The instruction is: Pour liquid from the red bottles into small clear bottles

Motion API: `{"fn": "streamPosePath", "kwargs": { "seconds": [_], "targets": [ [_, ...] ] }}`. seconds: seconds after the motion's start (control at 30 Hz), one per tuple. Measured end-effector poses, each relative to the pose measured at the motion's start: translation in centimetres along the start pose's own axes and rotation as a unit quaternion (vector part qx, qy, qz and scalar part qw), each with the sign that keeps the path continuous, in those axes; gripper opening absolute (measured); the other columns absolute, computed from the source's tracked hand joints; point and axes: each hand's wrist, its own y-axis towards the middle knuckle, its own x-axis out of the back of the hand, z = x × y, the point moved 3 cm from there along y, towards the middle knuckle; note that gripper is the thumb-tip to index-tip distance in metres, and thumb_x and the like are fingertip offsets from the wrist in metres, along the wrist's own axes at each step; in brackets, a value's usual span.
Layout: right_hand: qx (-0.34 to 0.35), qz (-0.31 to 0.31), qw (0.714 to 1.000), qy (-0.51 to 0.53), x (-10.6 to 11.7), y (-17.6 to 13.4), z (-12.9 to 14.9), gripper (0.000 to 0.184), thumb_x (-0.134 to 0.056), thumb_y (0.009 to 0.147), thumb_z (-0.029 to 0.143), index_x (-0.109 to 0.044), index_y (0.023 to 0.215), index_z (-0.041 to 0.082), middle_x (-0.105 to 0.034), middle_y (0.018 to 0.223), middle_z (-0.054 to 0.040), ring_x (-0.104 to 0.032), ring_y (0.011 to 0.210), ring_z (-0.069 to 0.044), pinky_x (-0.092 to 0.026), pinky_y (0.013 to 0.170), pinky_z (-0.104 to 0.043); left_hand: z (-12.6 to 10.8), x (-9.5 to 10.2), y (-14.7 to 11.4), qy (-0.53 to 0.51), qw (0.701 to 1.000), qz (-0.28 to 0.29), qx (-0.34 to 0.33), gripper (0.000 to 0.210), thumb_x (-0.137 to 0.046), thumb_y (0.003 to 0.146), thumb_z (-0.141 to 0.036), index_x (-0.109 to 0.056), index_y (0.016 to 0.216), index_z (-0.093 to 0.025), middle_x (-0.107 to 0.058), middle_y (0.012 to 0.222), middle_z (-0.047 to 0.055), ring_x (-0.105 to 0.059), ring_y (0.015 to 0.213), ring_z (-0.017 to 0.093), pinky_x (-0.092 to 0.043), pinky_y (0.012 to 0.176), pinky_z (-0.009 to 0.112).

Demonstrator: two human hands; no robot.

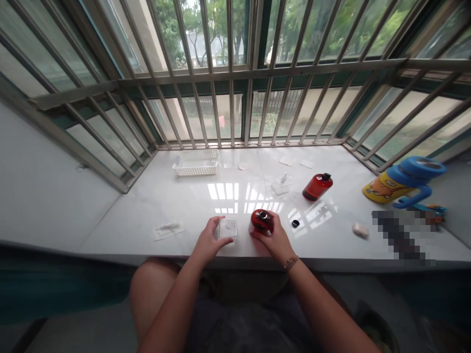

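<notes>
My left hand (pixel 214 238) curls its thumb and fingers around the sides of a small clear square container (pixel 228 228) near the counter's front edge. Just to its right, my right hand (pixel 273 237) grips a dark red see-through bottle (pixel 259 220) whose top is uncapped. A small black cap (pixel 295 224) lies on the counter to the right of that hand. Farther back stands a second red bottle (pixel 318 187) with a black cap on it. Another clear container (pixel 282 183) sits left of the second bottle; what it holds is too small to make out.
A white perforated basket (pixel 196 164) stands at the back left of the white counter (pixel 176 196). At left lies a crumpled wipe or wrapper (pixel 168 230). To the right are a yellow and blue flask (pixel 403 181) and a small pale object (pixel 360 230). Window bars close off the back.
</notes>
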Motion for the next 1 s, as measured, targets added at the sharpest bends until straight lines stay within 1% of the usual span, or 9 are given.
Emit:
{"fn": "streamPosePath", "kwargs": {
  "seconds": [0.13, 0.23, 0.33, 0.4, 0.5, 0.67, 0.83, 0.9, 1.0],
  "targets": [
    [0.073, 0.011, 0.997, -0.005, 0.3, 0.3, -0.3, 0.101, -0.085, 0.076, 0.073, -0.042, 0.154, 0.024, -0.058, 0.153, -0.0174, -0.060, 0.139, -0.035, -0.047, 0.121, -0.057, 0.7, 0.9, 0.3, -0.008, 1.000, 0.002, 0.021, 0.077, -0.090, 0.079, -0.036, -0.048, 0.144, -0.027, -0.058, 0.159, 0.014, -0.059, 0.146, 0.031, -0.045, 0.124, 0.051],
    [0.135, -0.073, 0.986, -0.063, 2.8, 0.2, -0.3, 0.082, -0.059, 0.096, 0.076, -0.046, 0.155, 0.022, -0.061, 0.145, -0.0178, -0.059, 0.136, -0.034, -0.050, 0.116, -0.056, 0.5, 2.0, 0.2, 0.074, 0.997, -0.018, 0.031, 0.080, -0.090, 0.079, -0.041, -0.050, 0.146, -0.026, -0.054, 0.164, 0.016, -0.051, 0.153, 0.035, -0.039, 0.129, 0.055],
    [0.100, -0.178, 0.952, -0.230, 6.2, 0.0, -0.8, 0.053, -0.046, 0.107, 0.058, -0.060, 0.141, 0.020, -0.066, 0.129, -0.0173, -0.062, 0.122, -0.033, -0.051, 0.109, -0.054, -0.8, 2.9, -0.1, 0.173, 0.984, -0.036, 0.017, 0.097, -0.095, 0.073, -0.044, -0.046, 0.155, -0.025, -0.032, 0.177, 0.018, -0.025, 0.167, 0.038, -0.025, 0.136, 0.057],
    [0.036, -0.192, 0.909, -0.368, 8.0, 0.1, -1.6, 0.046, -0.053, 0.105, 0.052, -0.065, 0.135, 0.018, -0.067, 0.126, -0.0194, -0.062, 0.119, -0.036, -0.051, 0.104, -0.055, -2.1, 3.0, -0.4, 0.203, 0.978, -0.050, -0.007, 0.109, -0.095, 0.072, -0.046, -0.037, 0.162, -0.026, -0.018, 0.181, 0.017, -0.011, 0.169, 0.038, -0.020, 0.137, 0.059],
    [-0.013, -0.158, 0.864, -0.479, 9.7, 0.1, -3.5, 0.040, -0.060, 0.101, 0.046, -0.070, 0.126, 0.016, -0.069, 0.115, -0.0202, -0.064, 0.104, -0.035, -0.054, 0.088, -0.050, -4.6, 2.0, -0.6, 0.209, 0.973, -0.062, -0.069, 0.109, -0.093, 0.078, -0.049, -0.031, 0.165, -0.030, -0.015, 0.183, 0.015, -0.005, 0.170, 0.037, -0.019, 0.137, 0.060],
    [0.072, -0.137, 0.893, -0.423, 10.3, 0.6, -4.3, 0.029, -0.056, 0.101, 0.038, -0.073, 0.111, 0.017, -0.072, 0.102, -0.0162, -0.069, 0.089, -0.031, -0.058, 0.081, -0.047, -8.5, -3.0, -0.4, 0.165, 0.973, 0.006, -0.158, 0.112, -0.096, 0.076, -0.049, -0.030, 0.166, -0.033, -0.023, 0.181, 0.015, -0.010, 0.170, 0.036, -0.023, 0.137, 0.059],
    [0.119, -0.038, 0.943, -0.309, 9.6, 1.0, 1.6, 0.032, -0.057, 0.102, 0.032, -0.069, 0.129, 0.019, -0.074, 0.116, -0.0125, -0.075, 0.092, -0.026, -0.063, 0.088, -0.045, -10.2, -7.5, 1.8, 0.122, 0.979, 0.076, -0.147, 0.118, -0.100, 0.069, -0.047, -0.034, 0.165, -0.032, -0.031, 0.178, 0.016, -0.019, 0.168, 0.038, -0.027, 0.136, 0.059],
    [0.170, 0.019, 0.936, -0.306, 9.0, 0.8, 5.1, 0.035, -0.057, 0.103, 0.027, -0.067, 0.136, 0.022, -0.074, 0.119, -0.0109, -0.075, 0.104, -0.026, -0.062, 0.093, -0.043, -10.3, -8.6, 2.9, 0.093, 0.982, 0.104, -0.129, 0.117, -0.102, 0.067, -0.046, -0.037, 0.163, -0.031, -0.042, 0.172, 0.017, -0.035, 0.163, 0.039, -0.035, 0.132, 0.058],
    [0.210, 0.108, 0.908, -0.346, 8.0, 0.7, 8.9, 0.035, -0.059, 0.101, 0.018, -0.068, 0.134, 0.026, -0.076, 0.117, -0.0085, -0.075, 0.101, -0.026, -0.064, 0.086, -0.040, -10.0, -9.9, 4.1, 0.049, 0.982, 0.143, -0.110, 0.113, -0.102, 0.067, -0.039, -0.040, 0.161, -0.032, -0.061, 0.155, 0.013, -0.061, 0.143, 0.035, -0.049, 0.122, 0.053]
  ]
}}
